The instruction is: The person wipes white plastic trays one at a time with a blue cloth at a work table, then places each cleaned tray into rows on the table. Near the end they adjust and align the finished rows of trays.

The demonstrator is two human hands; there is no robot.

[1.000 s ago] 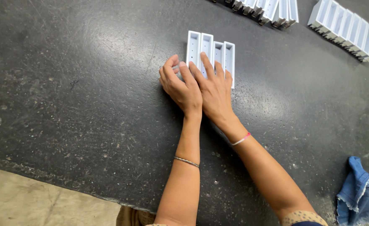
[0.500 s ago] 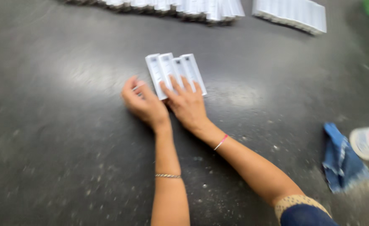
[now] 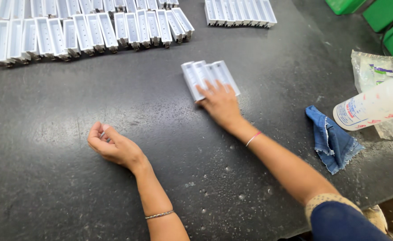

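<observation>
My right hand point(image 3: 221, 103) lies flat, fingers spread, on the near end of a small group of white plastic trays point(image 3: 210, 78), four narrow ones set side by side just above the middle of the frame; I press on them rather than grip them. My left hand point(image 3: 114, 145) rests well apart, at centre left on the dark speckled worktop point(image 3: 71, 187), palm turned up and fingers loosely curled, holding nothing that I can make out (something tiny may sit at the fingertips, too small to tell). Across the upper left runs a long row of white trays point(image 3: 85, 29), packed edge to edge, and a shorter batch of white trays point(image 3: 239, 11) sits at the top centre. At the right edge a white spray bottle point(image 3: 375, 105) lies on its side over a clear plastic bag point(image 3: 375, 69), with a blue denim rag point(image 3: 332, 140) just beside it. Green crates point(image 3: 384, 15) fill the upper right corner.
</observation>
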